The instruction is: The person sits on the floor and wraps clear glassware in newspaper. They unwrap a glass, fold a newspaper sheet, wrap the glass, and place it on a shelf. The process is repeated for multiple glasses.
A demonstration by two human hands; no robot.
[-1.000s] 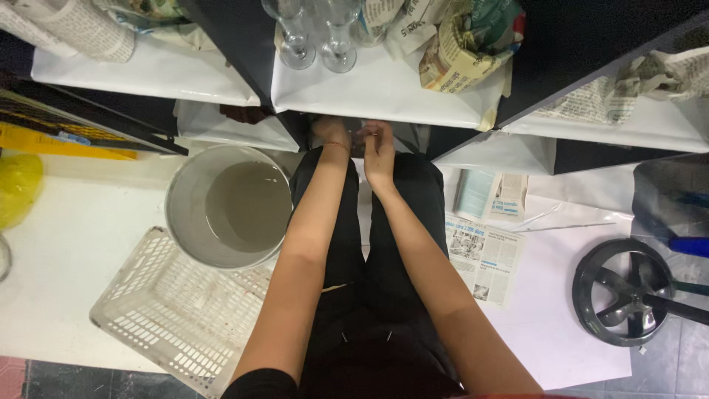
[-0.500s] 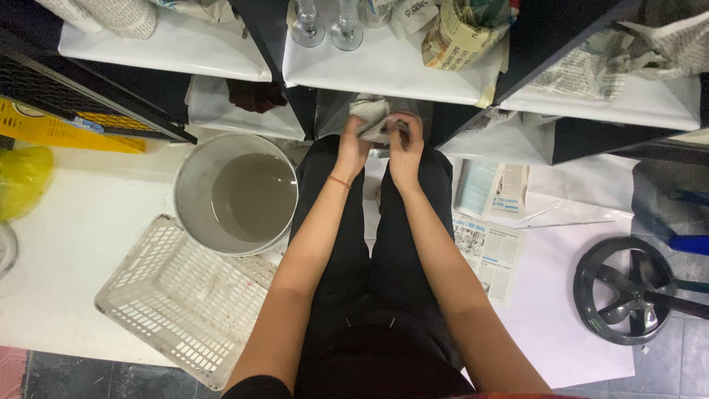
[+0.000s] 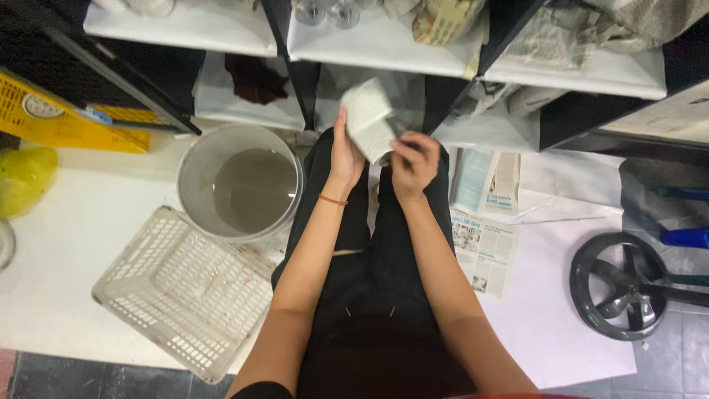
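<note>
Your two hands are raised in front of you over your knees, the left hand (image 3: 344, 157) and right hand (image 3: 413, 164) gripping a wad of newspaper (image 3: 371, 122). Directly ahead, a white shelf edge (image 3: 384, 55) with glasses (image 3: 328, 12) blocks any forward reach at that height. The dark opening under the shelf is mostly free. To your left, a grey bucket of water (image 3: 240, 185) sits beside your leg, touching a white plastic basket (image 3: 185, 292). To your right lie flat newspaper sheets (image 3: 484, 247); farther off stands a black fan base (image 3: 628, 284).
</note>
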